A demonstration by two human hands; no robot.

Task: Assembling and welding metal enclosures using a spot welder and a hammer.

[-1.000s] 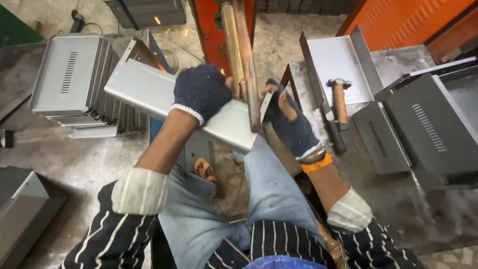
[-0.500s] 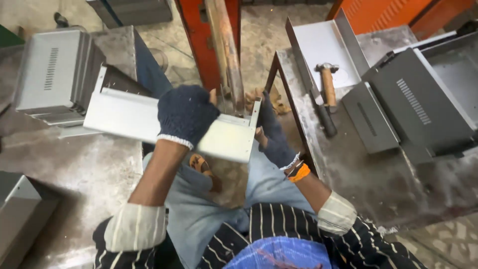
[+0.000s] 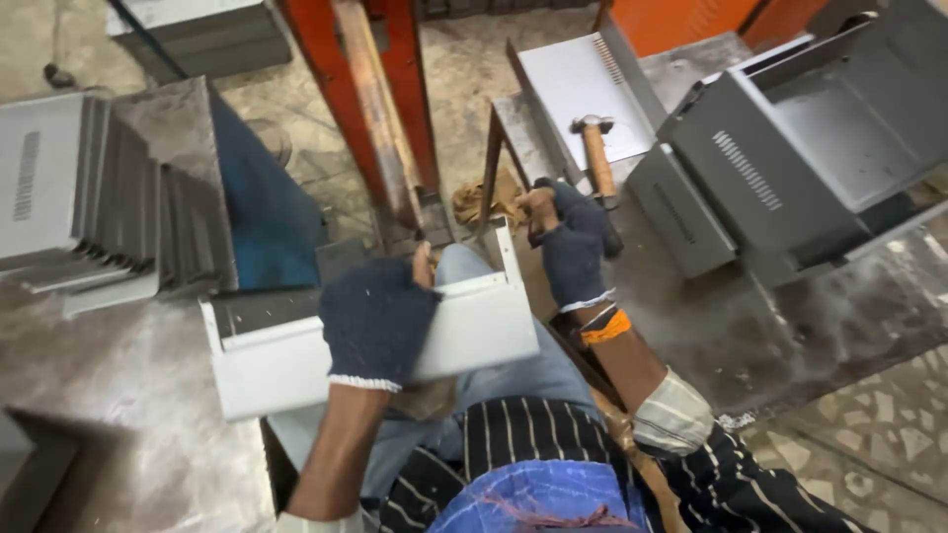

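Note:
My left hand (image 3: 377, 321), in a dark blue knit glove, grips a white bent sheet-metal panel (image 3: 276, 360) from above and holds it across my lap. My right hand (image 3: 571, 249), also gloved and with an orange band at the wrist, is off the panel. It is curled at the near edge of the metal bench (image 3: 711, 326), around the near end of a dark bar (image 3: 612, 240). A wooden-handled hammer (image 3: 595, 150) lies just beyond it on a flat grey sheet (image 3: 568, 84).
A stack of grey vented panels (image 3: 89, 188) stands at left, next to a blue sheet (image 3: 262, 212). Grey metal housings (image 3: 790, 148) fill the bench at right. An orange machine post (image 3: 380, 99) rises ahead, with a brown rag (image 3: 476, 202) at its foot.
My right hand has let go of the panel's right edge and moved to the bar by the hammer. My left hand has drawn the panel down towards my lap.

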